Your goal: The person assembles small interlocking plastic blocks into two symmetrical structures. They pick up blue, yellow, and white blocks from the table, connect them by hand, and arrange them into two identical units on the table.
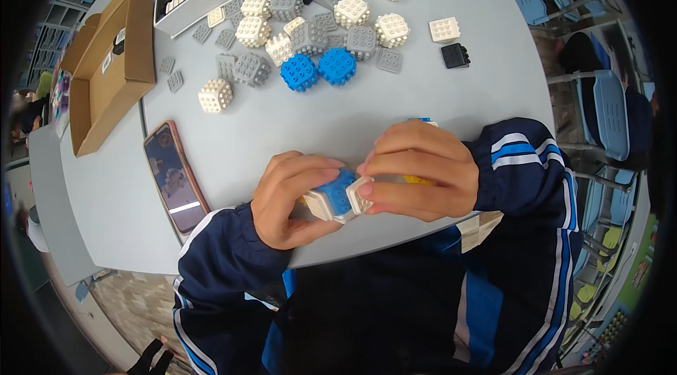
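Observation:
A blue block with white plates on its sides (337, 192) is gripped near the table's front edge. Its left side is in my left hand (290, 199), the fingers curled over the top and the thumb below. At its right end, my right hand (422, 170) pinches a white plate (360, 195) that touches the block. Something yellow (417, 180) shows between my right fingers, and a small blue and white piece (424, 121) peeks out beyond the knuckles; my hand hides most of both.
Studded cubes lie across the back: blue (337, 66), white (215, 96) and grey (251, 69), among grey plates (389, 60). A black block (455, 56) sits at the right. On the left are a phone (176, 177) and a cardboard box (134, 58); a white tray (211, 5) stands behind.

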Motion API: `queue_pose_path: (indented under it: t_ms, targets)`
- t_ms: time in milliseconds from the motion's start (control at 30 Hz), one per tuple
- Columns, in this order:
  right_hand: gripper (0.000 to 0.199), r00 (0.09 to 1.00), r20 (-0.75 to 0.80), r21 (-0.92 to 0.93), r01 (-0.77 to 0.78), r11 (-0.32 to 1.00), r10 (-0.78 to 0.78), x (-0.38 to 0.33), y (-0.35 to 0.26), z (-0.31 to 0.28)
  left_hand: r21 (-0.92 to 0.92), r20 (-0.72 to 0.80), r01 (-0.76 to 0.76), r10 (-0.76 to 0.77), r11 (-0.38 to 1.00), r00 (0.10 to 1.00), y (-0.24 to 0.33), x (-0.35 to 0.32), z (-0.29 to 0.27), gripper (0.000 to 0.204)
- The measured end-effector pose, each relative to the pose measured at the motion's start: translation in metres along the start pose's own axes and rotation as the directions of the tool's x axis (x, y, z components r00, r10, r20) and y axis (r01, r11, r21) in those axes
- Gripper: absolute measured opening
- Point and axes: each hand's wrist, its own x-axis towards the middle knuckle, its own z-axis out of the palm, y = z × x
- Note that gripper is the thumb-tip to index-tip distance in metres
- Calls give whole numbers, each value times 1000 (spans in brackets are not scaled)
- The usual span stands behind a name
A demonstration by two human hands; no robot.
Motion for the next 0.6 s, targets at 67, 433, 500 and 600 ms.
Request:
queue_pose_path:
  t_ms: [67, 433, 500, 600]
  targets:
    - [36, 1000, -10, 6, 2, 1000, -2, -2, 2, 4, 32, 16, -5, 5, 999, 1000, 2, 0, -2, 61]
    - [34, 999, -23, -1, 30, 1000, -30, -5, 3, 5, -15, 25, 14, -14, 1000, 1000, 4, -1, -5, 70]
    - [31, 999, -22, 17, 38, 999, -38, -5, 3, 6, -23, 30, 44, -43, 999, 999, 7, -2, -5, 71]
    - [31, 1000, -18, 27, 2, 1000, -2, -10, 2, 12, -26, 45, 55, -54, 998, 998, 9, 1, -6, 70]
